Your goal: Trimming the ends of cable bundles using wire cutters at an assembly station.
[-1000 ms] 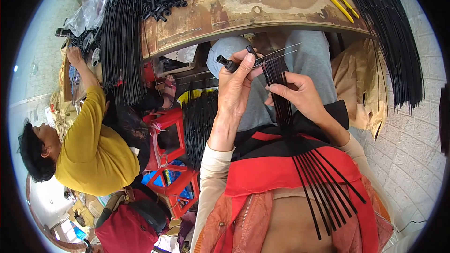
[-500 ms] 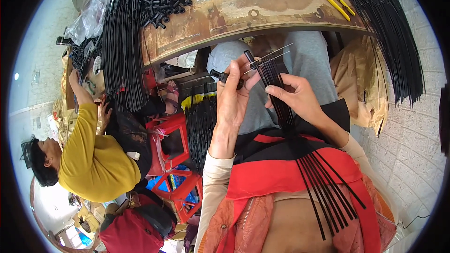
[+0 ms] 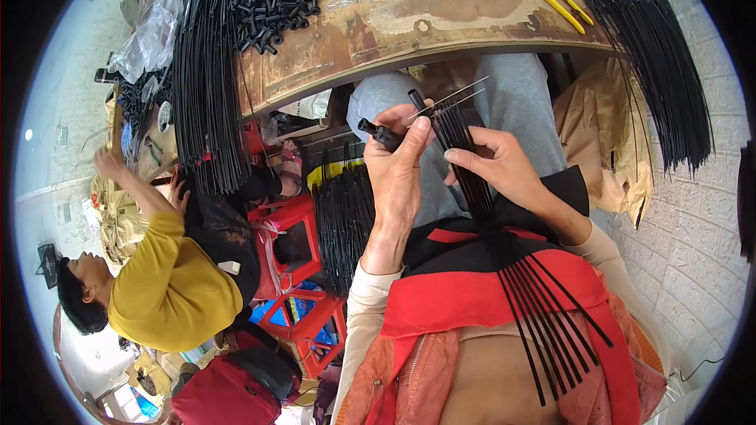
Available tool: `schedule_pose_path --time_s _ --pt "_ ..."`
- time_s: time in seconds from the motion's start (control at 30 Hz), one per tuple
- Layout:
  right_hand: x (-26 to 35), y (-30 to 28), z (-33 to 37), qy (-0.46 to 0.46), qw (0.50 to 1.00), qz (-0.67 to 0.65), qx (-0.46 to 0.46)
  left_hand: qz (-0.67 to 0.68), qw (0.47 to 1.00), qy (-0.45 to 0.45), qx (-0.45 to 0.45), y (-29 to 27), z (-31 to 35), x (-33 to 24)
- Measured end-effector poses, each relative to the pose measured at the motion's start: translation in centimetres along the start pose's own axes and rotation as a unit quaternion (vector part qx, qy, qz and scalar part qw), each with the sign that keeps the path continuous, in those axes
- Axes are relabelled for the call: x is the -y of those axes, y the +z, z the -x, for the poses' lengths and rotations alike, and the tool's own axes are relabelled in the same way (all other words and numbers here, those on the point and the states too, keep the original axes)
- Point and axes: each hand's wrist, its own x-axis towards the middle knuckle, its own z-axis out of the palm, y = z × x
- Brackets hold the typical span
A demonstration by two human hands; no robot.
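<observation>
A bundle of thin black rods (image 3: pixel 454 130), like umbrella ribs, is pinched between the thumb and fingers of my right hand (image 3: pixel 510 167). Its lower ends fan out over my red and black apron (image 3: pixel 449 299). Thin metal wires (image 3: pixel 471 94) cross the bundle's upper end. My left hand (image 3: pixel 396 181) closes around a black cylindrical plastic fitting (image 3: pixel 379 134), and its thumb presses by the wires at the rod tops. A short black tube (image 3: pixel 415 97) sticks up just behind that thumb. The left fingers are partly hidden behind the thumb.
A worn wooden table (image 3: pixel 394 24) stands ahead, bearing a heap of black fittings (image 3: pixel 276 0) and yellow-handled pliers (image 3: pixel 561 6). Long black rods hang over its edge at left (image 3: pixel 209 94) and right (image 3: pixel 654 71). A co-worker in a yellow sweater (image 3: pixel 169 291) sits left, near red stools (image 3: pixel 291 252).
My left thumb has moved right onto the wires at the rod tops, and the black fitting has tilted. My right hand keeps its grip. The co-worker's raised hand has shifted left and down.
</observation>
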Motion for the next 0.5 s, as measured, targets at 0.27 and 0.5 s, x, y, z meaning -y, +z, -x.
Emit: schedule_pose_path --time_s 0.27,0.5 --pt "0.38 0.17 -0.47 -0.069 0.996 -0.059 -0.017 -0.011 0.999 0.006 0.037 0.65 0.06 -0.28" --pt "0.66 -0.78 -1.0 -0.028 0.994 -0.096 0.05 -0.019 0.998 -0.002 0.064 0.05 -0.03 -0.14"
